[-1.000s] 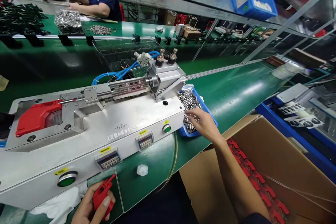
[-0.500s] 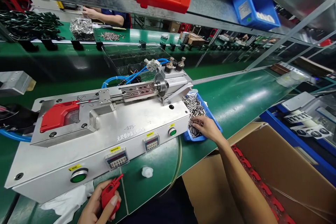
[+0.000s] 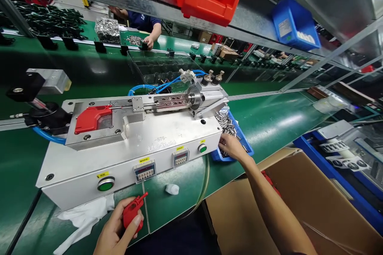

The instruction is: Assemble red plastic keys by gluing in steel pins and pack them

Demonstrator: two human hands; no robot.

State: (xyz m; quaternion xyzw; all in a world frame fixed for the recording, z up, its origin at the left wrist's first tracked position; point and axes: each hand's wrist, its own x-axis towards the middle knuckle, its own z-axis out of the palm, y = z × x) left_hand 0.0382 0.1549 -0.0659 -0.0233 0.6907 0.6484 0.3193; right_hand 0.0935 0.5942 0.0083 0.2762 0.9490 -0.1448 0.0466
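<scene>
My left hand [image 3: 115, 227] is closed around a red plastic part [image 3: 131, 213] with a thin peg at its top, held in front of the machine. My right hand [image 3: 235, 147] reaches into a blue bin [image 3: 245, 146] of small metal pins [image 3: 226, 123]. Its fingers are curled down by the bin's near left side, and their tips are hidden, so what they pinch cannot be seen. Between the hands stands a white-topped press machine [image 3: 134, 137]. Another red plastic part [image 3: 92, 118] lies in its metal fixture, with a rod meeting its right end.
A small white plastic piece [image 3: 172, 189] and a white cloth [image 3: 86, 211] lie before the machine. A cardboard box [image 3: 323, 191] stands at the right. Overhead, a shelf carries a red bin [image 3: 209, 4] and a blue bin [image 3: 295, 24]. A co-worker's hand [image 3: 151, 41] works across the bench.
The view has shifted, so the machine appears farther right. My right hand has moved toward the bin's near left side, its fingers deeper. My left hand still holds the red part.
</scene>
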